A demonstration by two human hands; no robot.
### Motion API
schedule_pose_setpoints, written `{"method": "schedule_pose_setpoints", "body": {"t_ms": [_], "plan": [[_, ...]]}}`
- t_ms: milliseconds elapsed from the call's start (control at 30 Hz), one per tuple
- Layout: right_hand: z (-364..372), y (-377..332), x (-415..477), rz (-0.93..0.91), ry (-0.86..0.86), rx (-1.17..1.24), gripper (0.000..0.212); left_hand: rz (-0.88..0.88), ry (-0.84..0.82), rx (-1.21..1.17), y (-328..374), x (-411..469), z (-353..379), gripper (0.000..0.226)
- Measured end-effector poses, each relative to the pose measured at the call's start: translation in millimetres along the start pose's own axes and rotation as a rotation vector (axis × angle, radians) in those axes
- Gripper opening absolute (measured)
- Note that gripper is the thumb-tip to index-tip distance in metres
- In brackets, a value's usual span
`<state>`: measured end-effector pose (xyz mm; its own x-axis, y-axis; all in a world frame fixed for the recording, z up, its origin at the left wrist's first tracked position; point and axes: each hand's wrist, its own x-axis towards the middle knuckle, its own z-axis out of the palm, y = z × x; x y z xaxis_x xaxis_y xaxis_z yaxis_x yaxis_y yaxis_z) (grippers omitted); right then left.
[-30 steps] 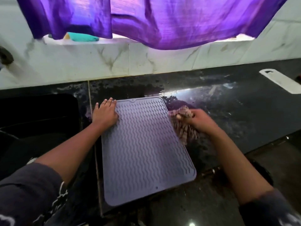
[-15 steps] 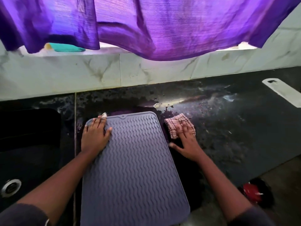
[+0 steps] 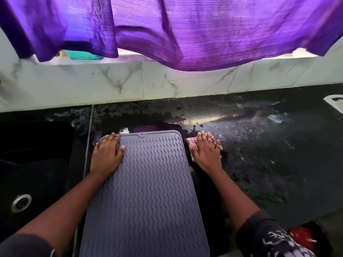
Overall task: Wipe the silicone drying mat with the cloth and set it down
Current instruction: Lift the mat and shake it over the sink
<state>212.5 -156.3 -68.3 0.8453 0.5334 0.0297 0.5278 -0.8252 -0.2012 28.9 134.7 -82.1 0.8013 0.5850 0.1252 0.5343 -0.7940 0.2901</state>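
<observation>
The grey-purple silicone drying mat (image 3: 152, 182), ribbed with wavy lines, lies flat on the black counter (image 3: 259, 154) and runs from mid-frame to the bottom edge. My left hand (image 3: 106, 156) rests palm down on its far left corner, fingers spread. A pink checked cloth (image 3: 191, 142) lies on the counter just right of the mat's far right corner. My right hand (image 3: 206, 153) lies flat on top of it with straight fingers, covering most of it.
A dark sink (image 3: 33, 164) with a metal drain (image 3: 20, 202) sits left of the mat. The counter is wet near the marble backsplash (image 3: 130, 84). A purple curtain (image 3: 185, 30) hangs above. A white flat object (image 3: 334, 102) lies far right. Something red (image 3: 300, 236) shows on the floor.
My right hand went from clutching the bunched cloth beside the mat to lying flat over it on the counter. The left hand stays on the mat's corner. The camera moved closer.
</observation>
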Motion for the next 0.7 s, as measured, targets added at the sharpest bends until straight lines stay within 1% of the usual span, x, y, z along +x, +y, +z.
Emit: {"method": "schedule_pose_setpoints", "body": {"t_ms": [100,167,267,300,333,367,433,467,500,533,567,600,667,700], "plan": [[-2,0,-4,0.013,0.026,-0.008,0.081,-0.016,-0.004,0.002,0,0,1,0.051],[-5,9,-28,0.023,0.047,-0.034,0.082,-0.028,0.001,-0.004,1,0,2,0.051],[-9,27,-72,0.051,-0.046,-0.083,0.082,-0.023,0.016,0.004,1,0,3,0.051],[-12,30,-81,0.063,-0.068,-0.062,0.081,-0.023,0.015,0.009,1,0,3,0.051],[-17,29,-85,0.073,-0.046,0.003,0.078,-0.028,0.012,0.009,1,0,3,0.051],[-24,24,-85,0.069,0.031,0.110,0.071,-0.035,0.007,0.002,0,1,3,0.051],[-42,9,-69,0.022,0.240,0.376,0.049,-0.045,0.003,-0.024,2,1,0,0.049],[-51,-1,-55,-0.014,0.314,0.484,0.042,-0.046,0.008,-0.039,2,3,-3,0.048],[-58,-12,-39,-0.045,0.341,0.544,0.037,-0.049,0.012,-0.054,3,6,-7,0.047],[-64,-23,-19,-0.068,0.318,0.558,0.033,-0.058,0.015,-0.054,3,10,-12,0.048],[-66,-35,2,-0.088,0.247,0.525,0.031,-0.076,0.007,-0.029,3,16,-18,0.049],[-63,-46,23,-0.112,0.139,0.454,0.031,-0.106,-0.023,0.013,2,23,-24,0.051],[-47,-65,57,-0.178,-0.101,0.254,0.037,-0.167,-0.139,0.108,0,36,-35,0.054],[-37,-72,66,-0.211,-0.190,0.159,0.041,-0.173,-0.197,0.156,-2,41,-38,0.053]]}}
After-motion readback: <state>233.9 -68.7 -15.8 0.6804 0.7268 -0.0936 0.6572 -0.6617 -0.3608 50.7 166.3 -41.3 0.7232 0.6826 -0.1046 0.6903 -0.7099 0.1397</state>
